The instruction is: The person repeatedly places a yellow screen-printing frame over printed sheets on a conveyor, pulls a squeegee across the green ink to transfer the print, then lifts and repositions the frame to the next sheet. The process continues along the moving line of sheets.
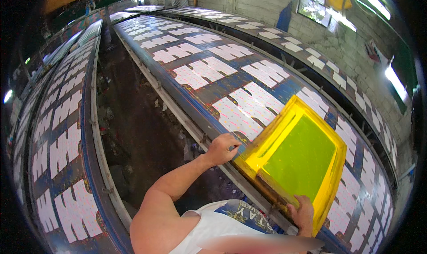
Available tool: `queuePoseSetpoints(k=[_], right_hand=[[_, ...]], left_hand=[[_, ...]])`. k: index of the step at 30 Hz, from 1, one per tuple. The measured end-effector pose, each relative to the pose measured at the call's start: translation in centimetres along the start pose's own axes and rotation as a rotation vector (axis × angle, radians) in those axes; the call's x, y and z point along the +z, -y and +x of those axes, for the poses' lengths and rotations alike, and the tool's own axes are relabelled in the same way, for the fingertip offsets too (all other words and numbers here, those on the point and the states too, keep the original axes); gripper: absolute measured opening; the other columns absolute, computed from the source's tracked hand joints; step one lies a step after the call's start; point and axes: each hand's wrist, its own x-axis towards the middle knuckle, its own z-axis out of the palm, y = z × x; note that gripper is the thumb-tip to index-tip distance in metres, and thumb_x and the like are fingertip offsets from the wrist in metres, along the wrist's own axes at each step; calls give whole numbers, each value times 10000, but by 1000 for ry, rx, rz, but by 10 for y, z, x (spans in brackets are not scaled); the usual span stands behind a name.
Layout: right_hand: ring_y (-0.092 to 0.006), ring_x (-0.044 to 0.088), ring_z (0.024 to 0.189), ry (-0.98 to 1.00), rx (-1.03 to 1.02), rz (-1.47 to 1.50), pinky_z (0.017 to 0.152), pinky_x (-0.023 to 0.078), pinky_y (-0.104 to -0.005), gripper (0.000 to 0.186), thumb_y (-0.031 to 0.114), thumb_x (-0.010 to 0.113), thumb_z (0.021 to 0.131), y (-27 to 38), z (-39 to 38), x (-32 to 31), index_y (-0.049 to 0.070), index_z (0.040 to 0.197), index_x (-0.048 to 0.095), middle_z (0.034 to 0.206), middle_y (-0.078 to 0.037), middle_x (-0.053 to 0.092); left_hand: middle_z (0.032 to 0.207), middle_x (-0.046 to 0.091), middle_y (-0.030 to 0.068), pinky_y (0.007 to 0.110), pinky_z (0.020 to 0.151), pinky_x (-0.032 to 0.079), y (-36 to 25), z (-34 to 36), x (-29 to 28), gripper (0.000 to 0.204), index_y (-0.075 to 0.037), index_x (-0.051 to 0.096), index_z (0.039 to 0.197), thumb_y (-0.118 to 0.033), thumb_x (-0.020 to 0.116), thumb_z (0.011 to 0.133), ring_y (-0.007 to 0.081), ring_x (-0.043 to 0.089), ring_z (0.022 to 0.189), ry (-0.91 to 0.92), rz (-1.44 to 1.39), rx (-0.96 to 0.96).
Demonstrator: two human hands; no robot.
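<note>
A yellow screen-printing frame with a yellow-green mesh lies tilted across the long table in front of me. My right hand grips its near edge, fingers curled over the rim. A brown bar runs along the near inner side of the frame, its end close to those fingers. To the left of the frame, my left hand hovers by the table's edge with its fingers curled closed. Whatever it may hold is hidden. White cut fabric pieces with small coloured marks lie just beyond that hand.
Rows of similar white pieces cover the table into the distance. Another long table with pieces stands at left, across a dark aisle with litter. A third table runs along the block wall.
</note>
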Motion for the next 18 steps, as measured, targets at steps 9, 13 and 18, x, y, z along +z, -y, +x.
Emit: queuePoseSetpoints(k=[9, 13, 18], right_hand=[[-451, 704, 1115, -182, 74, -10, 988, 561, -530, 481, 149, 940, 817, -119, -68, -42, 43, 1257, 777, 1172, -216, 749], [-459, 706, 1053, -222, 51, -6, 935, 559, -530, 411, 82, 911, 826, -150, -86, -51, 8, 1206, 772, 1101, -230, 743], [-454, 720, 1029, -216, -80, 14, 918, 565, -522, 374, 27, 894, 827, -171, -93, -56, 0, 1179, 772, 1066, -236, 764]], left_hand=[[918, 781, 179, 465, 734, 594, -107, 16, 106, 199, -61, 835, 1153, -87, 795, 959, 368, 765, 829, 131, -139, 52], [854, 770, 189, 458, 668, 590, -148, 13, 135, 267, -79, 834, 1212, -77, 734, 964, 364, 756, 739, 219, -160, 45], [795, 738, 184, 493, 630, 570, -196, -1, 148, 378, -110, 820, 1245, -70, 720, 883, 391, 736, 711, 342, -108, -14]])
